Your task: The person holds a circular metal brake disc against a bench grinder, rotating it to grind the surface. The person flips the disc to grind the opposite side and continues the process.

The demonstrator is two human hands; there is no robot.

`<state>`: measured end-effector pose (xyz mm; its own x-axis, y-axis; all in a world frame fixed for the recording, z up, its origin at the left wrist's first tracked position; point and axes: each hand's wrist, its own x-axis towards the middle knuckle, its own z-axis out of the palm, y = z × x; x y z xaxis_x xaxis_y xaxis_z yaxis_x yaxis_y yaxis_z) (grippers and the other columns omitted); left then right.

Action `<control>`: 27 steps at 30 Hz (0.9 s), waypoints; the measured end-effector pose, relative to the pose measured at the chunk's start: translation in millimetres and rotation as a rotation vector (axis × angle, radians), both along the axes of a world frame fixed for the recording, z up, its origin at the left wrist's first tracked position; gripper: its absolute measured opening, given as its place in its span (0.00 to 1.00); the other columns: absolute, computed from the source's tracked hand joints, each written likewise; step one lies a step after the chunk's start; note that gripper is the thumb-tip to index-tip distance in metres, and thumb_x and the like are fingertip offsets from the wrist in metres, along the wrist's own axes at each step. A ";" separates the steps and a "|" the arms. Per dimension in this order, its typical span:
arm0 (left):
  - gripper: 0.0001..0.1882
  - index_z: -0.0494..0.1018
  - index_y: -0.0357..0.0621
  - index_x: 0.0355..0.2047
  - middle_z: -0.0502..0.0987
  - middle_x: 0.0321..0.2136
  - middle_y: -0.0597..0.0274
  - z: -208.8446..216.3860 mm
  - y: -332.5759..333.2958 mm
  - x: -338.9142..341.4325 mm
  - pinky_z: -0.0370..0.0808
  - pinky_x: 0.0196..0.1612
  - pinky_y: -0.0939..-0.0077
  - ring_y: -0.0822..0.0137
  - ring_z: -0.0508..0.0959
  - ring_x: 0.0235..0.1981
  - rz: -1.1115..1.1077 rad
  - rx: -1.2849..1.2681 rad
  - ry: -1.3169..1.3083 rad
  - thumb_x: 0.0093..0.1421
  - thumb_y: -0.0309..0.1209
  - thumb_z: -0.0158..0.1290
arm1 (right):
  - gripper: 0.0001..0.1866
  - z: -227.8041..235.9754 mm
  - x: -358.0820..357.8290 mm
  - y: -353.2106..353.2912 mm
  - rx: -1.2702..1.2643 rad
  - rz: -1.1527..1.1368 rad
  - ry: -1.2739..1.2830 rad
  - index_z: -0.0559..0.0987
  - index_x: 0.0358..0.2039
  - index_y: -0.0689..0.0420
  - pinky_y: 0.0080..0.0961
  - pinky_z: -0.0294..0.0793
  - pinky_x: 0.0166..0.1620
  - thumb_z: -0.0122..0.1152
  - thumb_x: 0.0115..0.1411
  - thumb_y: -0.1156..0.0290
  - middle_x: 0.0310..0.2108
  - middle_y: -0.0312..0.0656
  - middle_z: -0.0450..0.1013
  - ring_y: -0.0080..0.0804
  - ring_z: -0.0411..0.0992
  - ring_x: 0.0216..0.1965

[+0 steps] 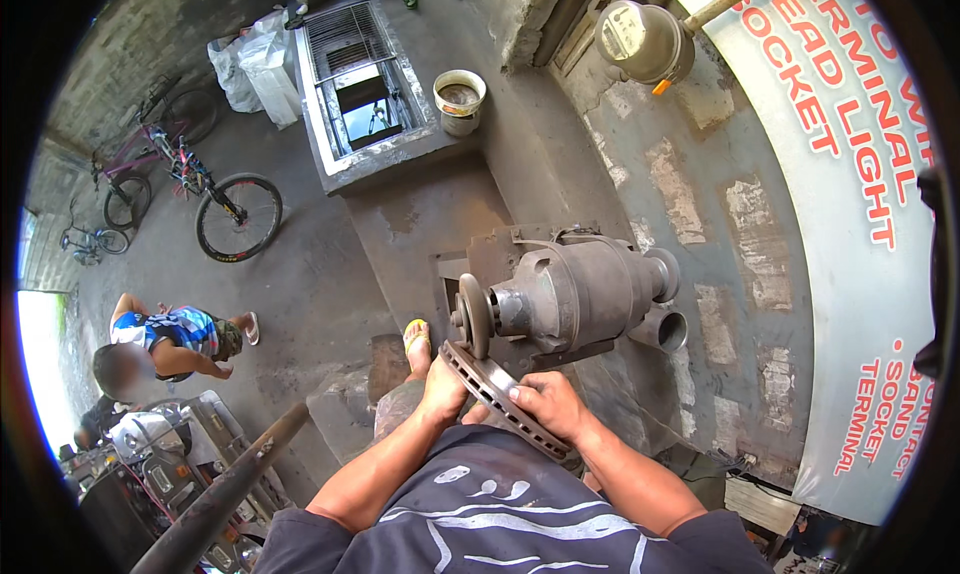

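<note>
Head view: the person's left hand [443,388] and right hand [556,406] both grasp a round, grey-brown, slotted-edge metal disc [482,373], held tilted in front of the torso. Its upper edge meets or nearly meets the round grey grinding wheel [476,311] of a dusty, barrel-shaped metal motor [585,296] (actual contact cannot be made out). At right, a white banner [838,304] carries large red, pale-outlined capital lettering; white line artwork marks the dark grey shirt [480,499].

White banner [850,294], red capital lettering [797,86]
</note>
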<state>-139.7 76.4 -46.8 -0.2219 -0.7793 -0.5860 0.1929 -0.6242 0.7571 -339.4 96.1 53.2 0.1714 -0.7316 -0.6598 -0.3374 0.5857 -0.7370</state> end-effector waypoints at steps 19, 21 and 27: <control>0.24 0.73 0.33 0.51 0.81 0.42 0.55 47.9 -30.7 2.3 0.77 0.47 0.68 0.64 0.81 0.43 -0.138 -0.123 -0.253 0.57 0.33 0.64 | 0.29 -4.6 1.2 -7.4 -0.123 0.113 0.201 0.84 0.35 0.68 0.37 0.77 0.37 0.64 0.62 0.47 0.28 0.52 0.82 0.34 0.80 0.31; 0.33 0.67 0.32 0.58 0.80 0.46 0.51 -12.9 -16.6 -6.3 0.76 0.52 0.67 0.61 0.80 0.48 -0.017 -0.192 -0.226 0.57 0.35 0.65 | 0.28 -10.4 -4.0 -2.2 -0.149 0.077 0.144 0.84 0.35 0.68 0.36 0.77 0.38 0.65 0.62 0.48 0.28 0.52 0.82 0.34 0.80 0.31; 0.36 0.64 0.32 0.62 0.79 0.49 0.53 15.6 -28.6 -8.2 0.76 0.54 0.66 0.61 0.79 0.50 -0.044 -0.183 -0.233 0.57 0.35 0.65 | 0.25 7.3 3.6 -24.2 -0.077 0.055 0.076 0.82 0.32 0.70 0.26 0.80 0.32 0.60 0.68 0.55 0.25 0.47 0.83 0.30 0.83 0.27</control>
<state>-147.9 47.8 -31.2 -0.1334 -0.8692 -0.4761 -0.0236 -0.4775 0.8783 -335.7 72.0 60.4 0.1646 -0.7714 -0.6147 -0.4238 0.5074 -0.7503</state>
